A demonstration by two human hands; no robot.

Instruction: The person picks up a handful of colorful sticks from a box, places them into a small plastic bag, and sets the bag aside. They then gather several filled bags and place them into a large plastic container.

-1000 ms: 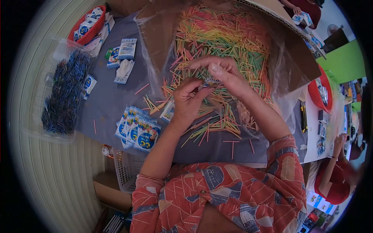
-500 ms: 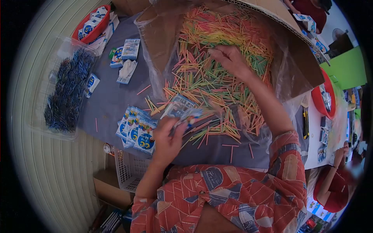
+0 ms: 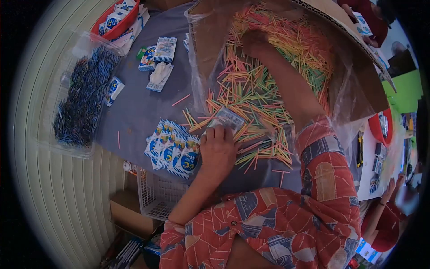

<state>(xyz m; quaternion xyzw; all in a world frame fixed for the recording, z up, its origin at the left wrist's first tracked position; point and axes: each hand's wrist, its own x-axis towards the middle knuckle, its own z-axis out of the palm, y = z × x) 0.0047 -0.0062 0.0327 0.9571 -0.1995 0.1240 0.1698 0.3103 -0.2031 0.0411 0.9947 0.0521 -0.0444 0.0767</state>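
Observation:
My left hand [image 3: 218,150] is over a clear and silver packet [image 3: 229,118] on the grey cloth, fingers bent onto its near end; what lies under them is hidden. Several blue and white packets [image 3: 172,148] overlap just left of it. Reaching into the cardboard box [image 3: 204,40], my right hand [image 3: 256,44] is in shadow among the coloured sticks [image 3: 264,96], its fingers too dark to make out. Pink, orange, yellow and green sticks spill from the plastic-lined box toward my body.
A clear tray [image 3: 42,130] of dark blue twisted pieces stands left, a red basket [image 3: 120,30] of packets behind it. A yellow cutter [image 3: 360,148] and another red basket [image 3: 389,130] lie right. Co-workers in red [image 3: 385,224] are at the right edge.
My left hand has come down onto the clear packet; the blurred packet it held is no longer visible. My right hand has moved deeper into the box. The whole view has shifted slightly.

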